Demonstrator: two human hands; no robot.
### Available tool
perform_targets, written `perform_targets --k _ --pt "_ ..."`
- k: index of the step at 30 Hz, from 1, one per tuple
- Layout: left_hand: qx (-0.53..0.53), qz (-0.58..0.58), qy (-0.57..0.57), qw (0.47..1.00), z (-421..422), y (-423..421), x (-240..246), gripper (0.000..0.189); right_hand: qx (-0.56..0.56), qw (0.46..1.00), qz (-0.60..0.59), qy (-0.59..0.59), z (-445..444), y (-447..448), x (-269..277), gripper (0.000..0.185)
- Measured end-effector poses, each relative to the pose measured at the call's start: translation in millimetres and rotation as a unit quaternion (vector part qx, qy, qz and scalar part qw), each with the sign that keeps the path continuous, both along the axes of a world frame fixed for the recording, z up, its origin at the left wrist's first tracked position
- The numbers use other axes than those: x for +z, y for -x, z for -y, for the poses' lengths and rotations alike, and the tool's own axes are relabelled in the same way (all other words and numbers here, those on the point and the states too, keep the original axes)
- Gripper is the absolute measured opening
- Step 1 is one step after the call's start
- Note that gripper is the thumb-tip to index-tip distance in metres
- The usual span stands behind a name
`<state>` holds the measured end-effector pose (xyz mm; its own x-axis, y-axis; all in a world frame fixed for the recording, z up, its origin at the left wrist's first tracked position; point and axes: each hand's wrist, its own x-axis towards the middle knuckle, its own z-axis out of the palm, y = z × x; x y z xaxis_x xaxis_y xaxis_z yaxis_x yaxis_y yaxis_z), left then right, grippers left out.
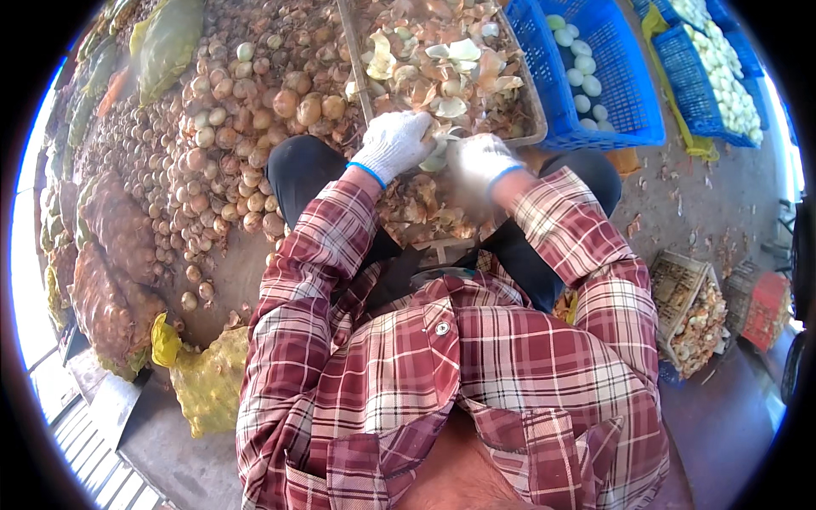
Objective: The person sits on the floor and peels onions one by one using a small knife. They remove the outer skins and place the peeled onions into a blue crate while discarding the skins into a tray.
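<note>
My left hand [396, 141], in a white knitted glove with a blue cuff, is closed around an onion [435, 157] whose pale surface shows between my hands. My right hand [481, 159], gloved the same way and blurred, is at the onion's right side; whether it holds a tool is too blurred to tell. Under and beyond both hands lie loose onion skins [440, 83] in a shallow crate. A blue plastic crate [628, 95] at the upper right holds peeled onions [584, 64].
Unpeeled onions [248, 127] are heaped on the floor at the left, with mesh sacks [115, 287] beside them. More blue crates [695, 83] of peeled onions stand at the far right. A crate of onion scraps [663, 306] is at the lower right. A yellow mesh sack [210, 382] lies lower left.
</note>
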<state>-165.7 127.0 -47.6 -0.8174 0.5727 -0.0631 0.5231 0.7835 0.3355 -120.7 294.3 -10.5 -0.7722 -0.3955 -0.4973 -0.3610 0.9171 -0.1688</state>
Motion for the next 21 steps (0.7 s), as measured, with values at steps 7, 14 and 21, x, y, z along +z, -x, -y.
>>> perform_targets --k 7,14,21 --pt "0.006 -0.026 0.001 1.000 -7 13 -20 0.027 -0.034 0.999 0.011 -0.008 2 14 -23 0.028" --pt "0.009 0.003 0.030 1.000 -16 23 -20 0.026 -0.051 0.997 0.039 -0.035 4 20 -34 0.028" --pt "0.066 0.143 0.024 0.987 12 35 -35 0.033 0.084 0.992 0.087 -0.046 19 -20 -30 0.025"
